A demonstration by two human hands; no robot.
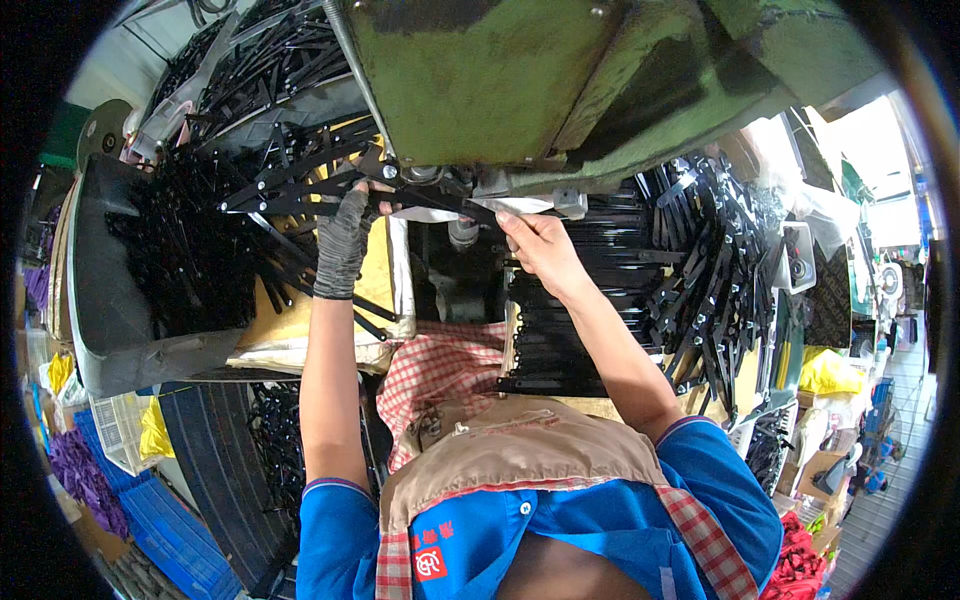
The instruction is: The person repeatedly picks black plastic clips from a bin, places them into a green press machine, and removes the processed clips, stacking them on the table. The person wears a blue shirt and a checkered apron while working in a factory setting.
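Note:
My left hand (pixel 346 236), in a grey striped glove with the fingertips bare, grips riveted black flat strips (pixel 289 202) under the front of a green machine (pixel 472 82). My right hand (pixel 541 249) is bare and pinches the end of a black strip (pixel 480 208) between thumb and fingers. That strip runs leftward towards my left hand, below the machine's metal working head (pixel 424 174). Part of the joint is hidden by my left fingers and the housing. Beneath, a dark metal post (pixel 461 234) stands between the two work surfaces.
At left, a dark plastic bin (pixel 105 300) holds many small black parts, beside a yellowish board (pixel 375 277). Black strips lie in a row (pixel 577 330) at right, near a heap of riveted strips (pixel 712 277). A checked cloth (pixel 442 360) covers my lap.

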